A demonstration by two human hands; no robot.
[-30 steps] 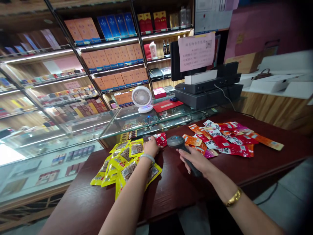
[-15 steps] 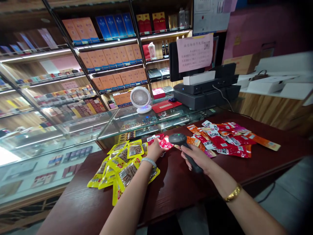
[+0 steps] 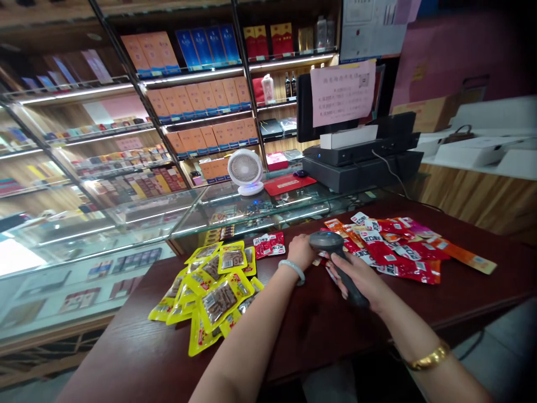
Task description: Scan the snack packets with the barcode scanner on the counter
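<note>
My right hand [image 3: 364,277] is wrapped round the handle of a dark grey barcode scanner [image 3: 327,240], its head pointing left over the table. Just left of the scanner head is my left hand [image 3: 302,251], with a pale bangle on its wrist. The scanner hides its fingertips, so I cannot make out whether they hold anything. Beyond both hands, to the right, lies a loose pile of red and orange snack packets [image 3: 381,246]. A few red packets [image 3: 269,245] rest to the left of my left hand. Nearer on the left is a heap of yellow snack packets [image 3: 220,302].
The dark red wooden table [image 3: 126,358] meets a glass display counter [image 3: 197,210]. On the glass stand a small white fan [image 3: 245,168] and a red mat [image 3: 289,183]. A cash register [image 3: 361,168] with a monitor is behind the pile. Stocked shelves [image 3: 197,124] line the wall.
My left hand has moved right, off the red packet it held, which now lies beside the yellow heap. My right hand has shifted slightly right and down with the scanner.
</note>
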